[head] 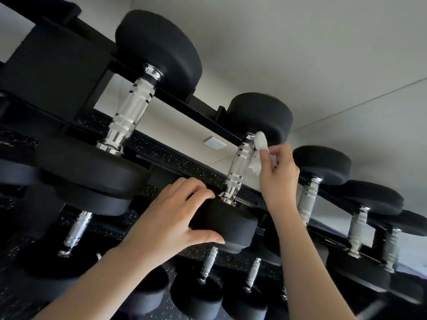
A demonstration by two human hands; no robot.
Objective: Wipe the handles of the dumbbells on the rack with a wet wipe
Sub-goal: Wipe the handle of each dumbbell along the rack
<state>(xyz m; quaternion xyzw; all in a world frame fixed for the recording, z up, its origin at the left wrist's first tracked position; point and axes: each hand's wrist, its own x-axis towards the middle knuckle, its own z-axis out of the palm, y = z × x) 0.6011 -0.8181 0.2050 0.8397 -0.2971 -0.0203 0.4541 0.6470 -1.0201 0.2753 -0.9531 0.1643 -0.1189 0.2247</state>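
A black rack (205, 116) carries several black dumbbells with chrome knurled handles. My left hand (168, 218) grips the near head (228, 222) of the middle top-row dumbbell, thumb under its edge and fingers over its top. My right hand (277, 174) holds a crumpled white wet wipe (260, 146) against the right side of that dumbbell's chrome handle (239, 166), near its far head (258, 116). Part of the wipe is hidden inside my fingers.
A larger dumbbell (129, 107) sits to the left on the top row, smaller ones (309, 197) to the right. Lower rows hold more dumbbells (208, 266). Behind the rack is a pale wall with a white socket plate (214, 143); speckled black flooring shows below.
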